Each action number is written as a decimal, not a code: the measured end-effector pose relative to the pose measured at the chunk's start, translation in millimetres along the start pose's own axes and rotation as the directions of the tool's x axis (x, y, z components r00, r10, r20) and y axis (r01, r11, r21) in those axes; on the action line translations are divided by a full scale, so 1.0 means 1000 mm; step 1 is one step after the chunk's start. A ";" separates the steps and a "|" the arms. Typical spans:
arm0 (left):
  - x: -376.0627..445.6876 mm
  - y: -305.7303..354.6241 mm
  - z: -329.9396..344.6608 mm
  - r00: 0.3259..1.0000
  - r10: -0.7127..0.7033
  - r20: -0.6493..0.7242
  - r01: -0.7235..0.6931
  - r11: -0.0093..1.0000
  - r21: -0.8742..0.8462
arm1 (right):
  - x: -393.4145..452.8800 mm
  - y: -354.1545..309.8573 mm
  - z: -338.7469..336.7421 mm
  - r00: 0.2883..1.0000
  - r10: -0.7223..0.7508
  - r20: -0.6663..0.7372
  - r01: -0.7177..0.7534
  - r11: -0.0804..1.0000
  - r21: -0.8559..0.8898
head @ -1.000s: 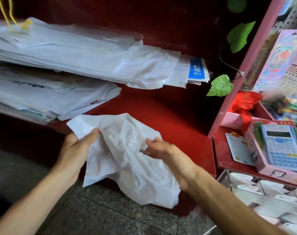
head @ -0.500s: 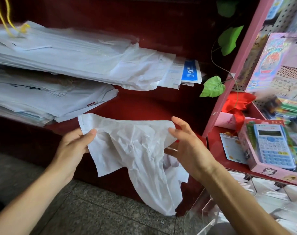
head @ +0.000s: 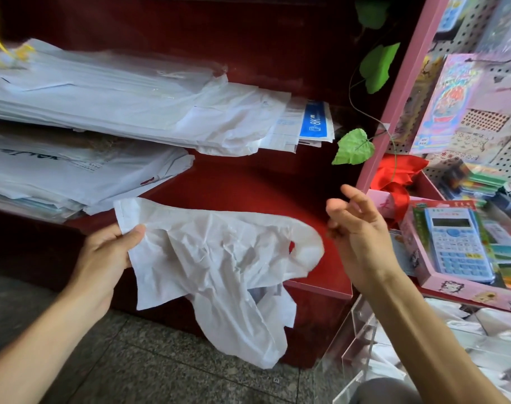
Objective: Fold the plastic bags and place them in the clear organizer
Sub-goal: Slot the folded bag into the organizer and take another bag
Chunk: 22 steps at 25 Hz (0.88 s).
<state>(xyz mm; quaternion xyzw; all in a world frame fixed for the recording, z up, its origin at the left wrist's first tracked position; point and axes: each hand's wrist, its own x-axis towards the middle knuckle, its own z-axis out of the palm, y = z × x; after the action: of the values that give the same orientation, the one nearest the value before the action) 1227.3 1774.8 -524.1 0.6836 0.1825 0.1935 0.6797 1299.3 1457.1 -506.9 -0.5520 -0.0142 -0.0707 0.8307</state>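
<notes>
A crumpled white plastic bag (head: 219, 266) hangs in the air in front of the red shelf. My left hand (head: 108, 255) pinches its upper left corner between thumb and fingers. My right hand (head: 356, 234) is just right of the bag's handle loop, apart from it, fingers loosely curled and holding nothing. The clear organizer (head: 365, 339) stands at the lower right, with white bags lying in its compartments.
Stacks of flat white bags (head: 108, 103) fill the red shelf (head: 248, 193) on two levels at the left. A pink boxed calculator (head: 455, 243), stationery and a pink pegboard frame (head: 394, 91) crowd the right. Green fake leaves (head: 355, 147) hang near the frame. Grey stone floor lies below.
My right hand has let go of the bag's right edge and drawn off to the right. The bag's handle end now droops free while my left hand keeps its corner.
</notes>
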 end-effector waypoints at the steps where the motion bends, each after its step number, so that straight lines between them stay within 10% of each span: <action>1: 0.000 -0.001 0.000 1.000 -0.006 -0.007 0.006 1.000 0.004 | 0.000 0.005 -0.001 0.997 0.071 0.017 -0.069 0.993 -0.091; 5: 0.000 -0.003 0.004 0.999 -0.023 -0.035 0.024 1.000 0.021 | -0.007 0.026 -0.004 0.801 0.593 0.087 -0.462 0.704 -0.539; 9: 0.002 -0.002 0.006 0.997 -0.038 -0.071 0.039 0.999 0.022 | -0.017 0.037 0.000 0.614 0.735 0.288 -0.472 0.633 -0.613; 17: 0.003 0.000 -0.001 0.993 -0.058 -0.104 0.062 0.997 0.039 | -0.012 0.023 0.004 0.910 0.354 0.217 -0.351 0.935 -0.052; 22: 0.004 0.000 -0.002 0.988 -0.085 -0.126 0.089 0.995 0.033 | -0.010 0.023 -0.005 0.855 0.505 0.114 -0.436 0.821 -0.368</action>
<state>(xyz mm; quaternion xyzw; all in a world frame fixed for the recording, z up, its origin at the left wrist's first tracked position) 1229.7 1778.7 -524.5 0.6744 0.2580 0.2025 0.6615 1292.5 1462.3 -530.6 -0.6730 0.0490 0.1939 0.7121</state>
